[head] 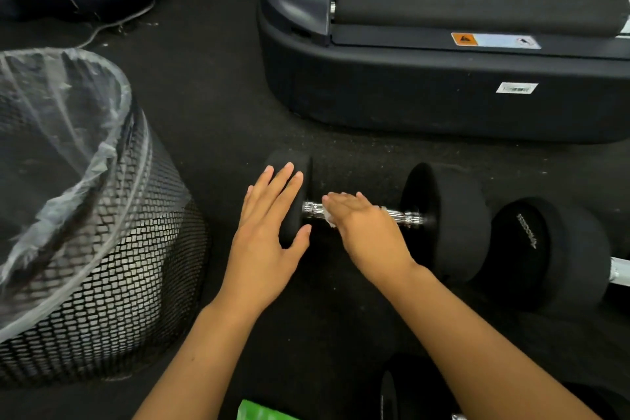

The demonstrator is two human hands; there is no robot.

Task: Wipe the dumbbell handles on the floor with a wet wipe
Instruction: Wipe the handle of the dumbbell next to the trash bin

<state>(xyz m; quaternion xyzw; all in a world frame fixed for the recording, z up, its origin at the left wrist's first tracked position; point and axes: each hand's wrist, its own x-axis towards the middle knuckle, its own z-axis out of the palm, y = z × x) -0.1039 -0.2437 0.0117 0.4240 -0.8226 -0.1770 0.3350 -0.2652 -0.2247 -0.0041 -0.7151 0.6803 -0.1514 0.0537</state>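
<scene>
The black round-headed dumbbell's chrome handle [402, 214] runs left-right; right hand [366, 232] presses the white wet wipe [328, 215] flat onto it (left hand [269, 232] lies flat, steadying the head).

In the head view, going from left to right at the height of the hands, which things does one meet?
Black mesh waste bin with clear plastic liner → left hand → right hand holding a white wet wipe on the chrome dumbbell handle → second black dumbbell with white lettering.

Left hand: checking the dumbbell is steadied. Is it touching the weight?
Touching. The head view shows the left hand lying flat on the dumbbell's left weight.
</scene>
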